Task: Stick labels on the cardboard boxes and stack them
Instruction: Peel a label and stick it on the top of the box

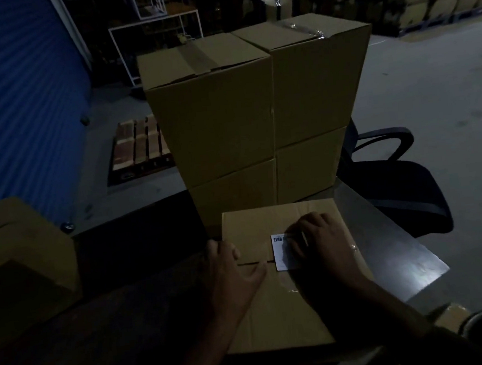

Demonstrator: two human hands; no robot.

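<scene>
A sealed cardboard box point(285, 292) lies near on the dark tabletop point(387, 244), its top flaps meeting in a seam across the middle. The right hand point(319, 242) lies flat on a white label point(282, 252) that straddles that seam, fingers spread and straight, pressing it down. The left hand point(233, 268) rests on the box's left top edge, thumb lying along the seam and fingers seemingly hooked over the side, steadying it; how firmly it holds I cannot tell in this dim light.

Just beyond, touching or nearly touching the box's far edge, stand four stacked boxes point(259, 113), two columns two high, their tops taped.

The box looks stiff-sided and probably light enough for two hands, though its weight cannot be judged. The taped top may be slick, so the likely best hold is at opposite side walls, low near the bottom corners.

Room is tight on the far side. To the left the tabletop is dark and looks open, with another carton point(19, 247) at the far left. To the right, the tabletop's edge is close, with an office chair point(396, 185) beyond it.
</scene>
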